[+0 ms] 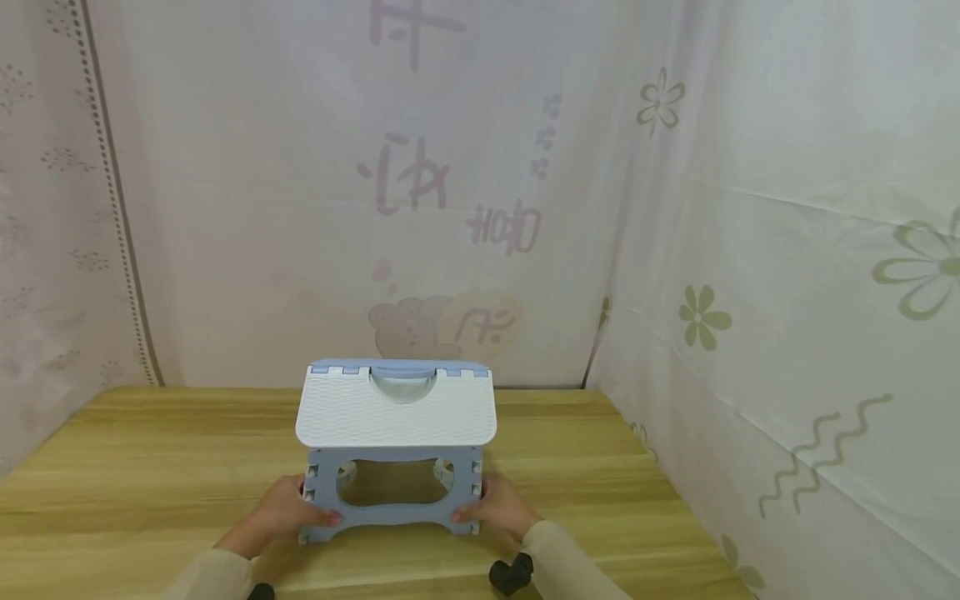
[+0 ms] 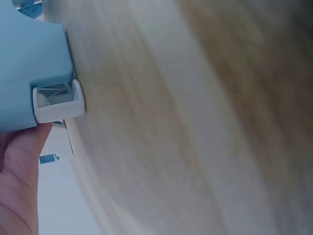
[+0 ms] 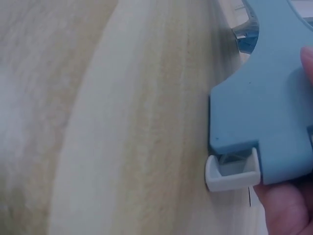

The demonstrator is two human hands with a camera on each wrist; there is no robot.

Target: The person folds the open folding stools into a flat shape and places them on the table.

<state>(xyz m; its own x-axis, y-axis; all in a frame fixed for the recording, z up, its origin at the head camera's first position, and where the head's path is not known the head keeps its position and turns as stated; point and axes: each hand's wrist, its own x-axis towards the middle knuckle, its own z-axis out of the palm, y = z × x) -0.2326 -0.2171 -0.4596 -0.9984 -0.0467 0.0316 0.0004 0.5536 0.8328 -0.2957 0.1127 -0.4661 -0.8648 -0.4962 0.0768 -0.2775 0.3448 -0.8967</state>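
Note:
A folding step stool with a white textured top and blue legs stands on the wooden table, its top tilted toward me. My left hand grips the left side of its near blue leg panel, thumb across the front. On the opposite side my right hand holds the same panel, thumb also in front. In the left wrist view a blue leg foot with a white hinge piece sits close to the tabletop. The right wrist view shows the matching foot, with fingertips behind it.
The wooden table spreads around the stool. Printed cloth hangs behind the table's back edge, and a flowered curtain runs along the right side. Black wrist gear shows beside the right sleeve.

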